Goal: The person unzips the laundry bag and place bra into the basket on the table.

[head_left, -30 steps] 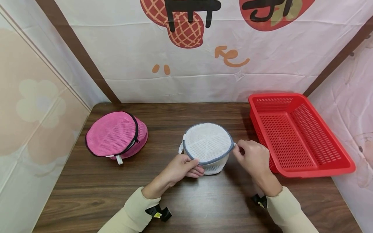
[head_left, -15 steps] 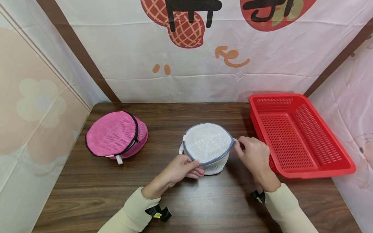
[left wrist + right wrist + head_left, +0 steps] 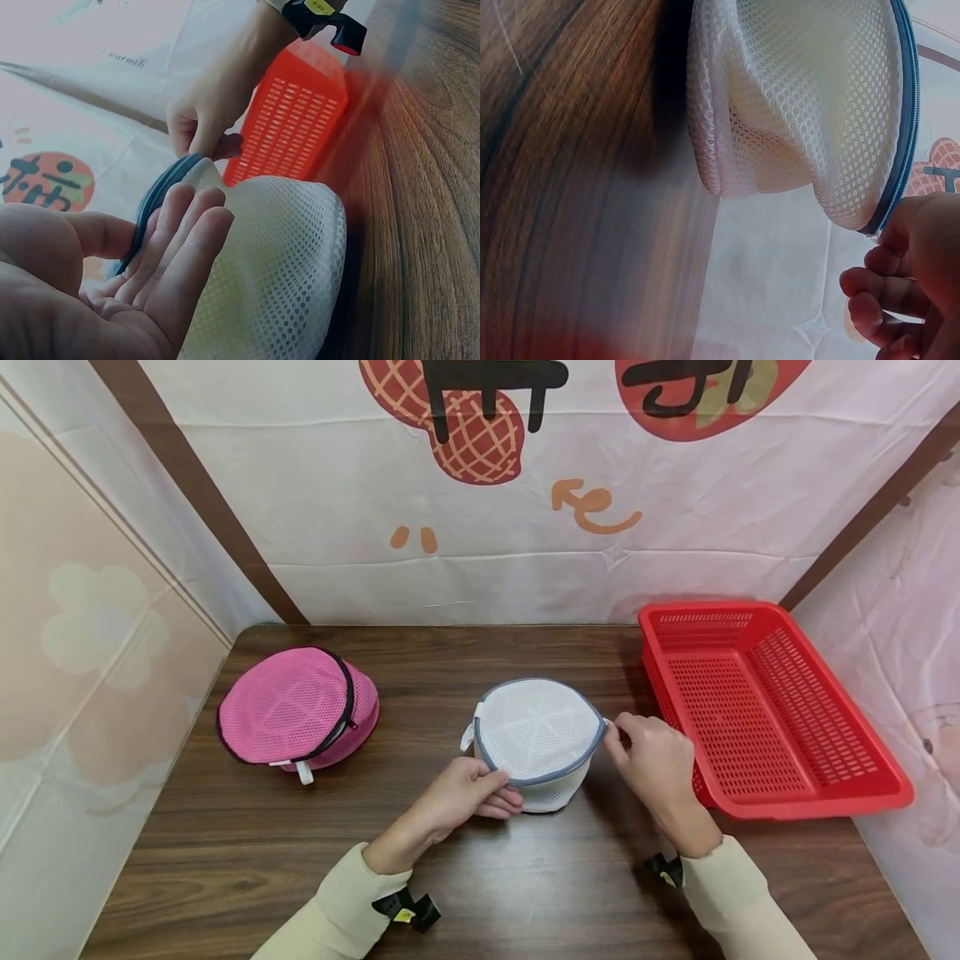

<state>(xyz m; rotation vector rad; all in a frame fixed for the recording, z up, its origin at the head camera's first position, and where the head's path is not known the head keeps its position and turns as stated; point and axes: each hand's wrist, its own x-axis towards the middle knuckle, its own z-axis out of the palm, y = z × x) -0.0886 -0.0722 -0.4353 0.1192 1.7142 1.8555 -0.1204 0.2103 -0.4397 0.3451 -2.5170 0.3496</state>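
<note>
Head view: a white bag (image 3: 536, 735) stands on the table (image 3: 420, 677), between a pink bag (image 3: 296, 710) on the left and a red basket (image 3: 810, 807) on the right. Its lid (image 3: 534, 727) is a nearly round panel of white mesh, faintly marked by paler lines that spread from the middle. A blue-grey rim (image 3: 555, 774) runs round it and draws out to a point at the right end. At the left edge hangs a white loop (image 3: 468, 737). Below, the mesh wall narrows towards the tabletop.

The left hand (image 3: 472, 793) grasps the near rim, thumb on top and fingers below. The right hand (image 3: 652, 764) pinches at the rim's pointed right end; whether its fingers have a pull or the cloth itself is too small to tell.

From the right wrist, the wall looks soft and sags inward in a deep fold under the rim, where a blue zip (image 3: 910, 112) shows. From the left wrist, the mesh is open and honeycombed, with a pale yellow cast through it.
</note>
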